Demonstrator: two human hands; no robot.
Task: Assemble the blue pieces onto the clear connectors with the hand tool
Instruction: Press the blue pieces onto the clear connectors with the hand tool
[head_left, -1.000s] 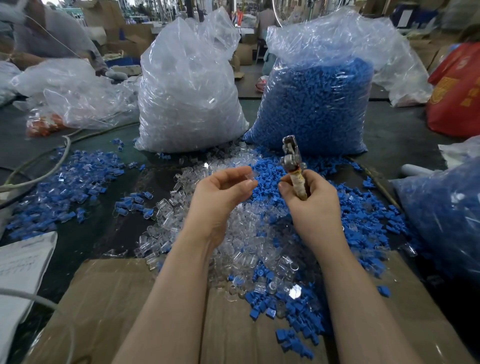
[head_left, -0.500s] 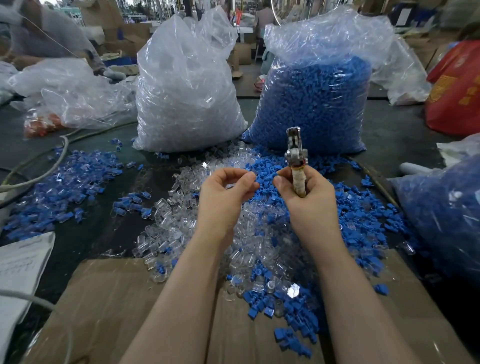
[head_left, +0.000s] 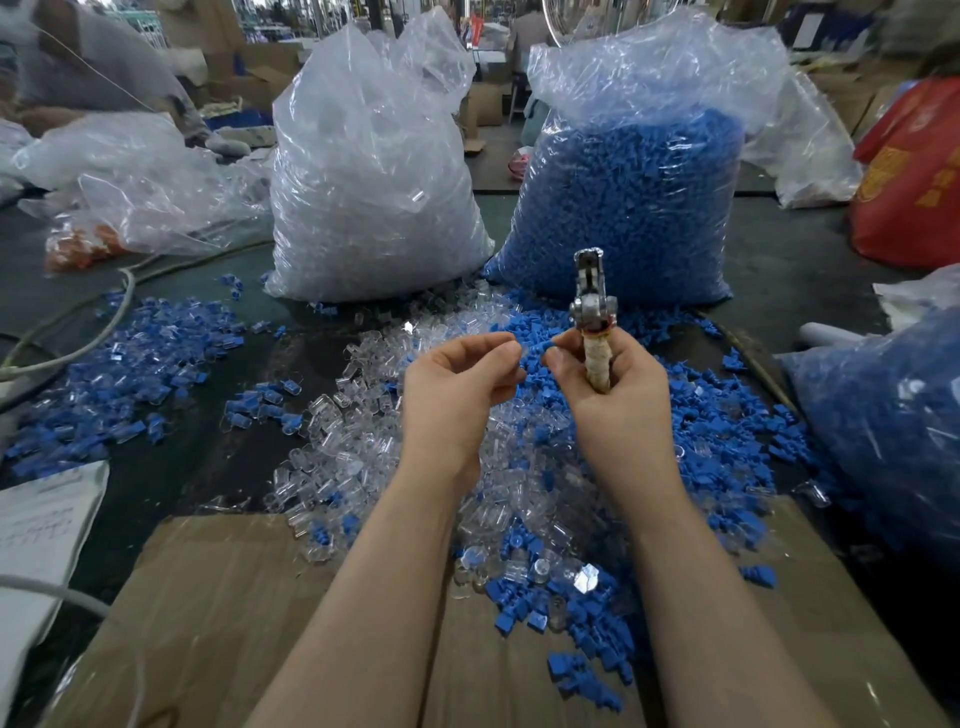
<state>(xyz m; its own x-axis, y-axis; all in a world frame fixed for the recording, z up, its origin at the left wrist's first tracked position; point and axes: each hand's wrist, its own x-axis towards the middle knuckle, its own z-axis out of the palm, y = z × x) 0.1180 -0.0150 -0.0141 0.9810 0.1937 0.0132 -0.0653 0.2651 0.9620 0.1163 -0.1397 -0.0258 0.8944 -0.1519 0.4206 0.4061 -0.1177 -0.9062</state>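
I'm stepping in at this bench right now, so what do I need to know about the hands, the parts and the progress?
Right hand grips the hand tool upright and pinches a blue piece.
Left hand is curled, fingertips pinched; whether it holds a clear connector cannot be told.
Loose clear connectors and blue pieces lie mixed below the hands; full bags stand behind.
An assembled-looking pile lies far left.
Left: the whole loose heap.

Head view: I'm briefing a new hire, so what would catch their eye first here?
Two tall plastic sacks at the back: the sack of clear connectors left, the sack of blue pieces right. In front, a mixed heap spills across the table, and above it the right hand holds the hand tool upright.
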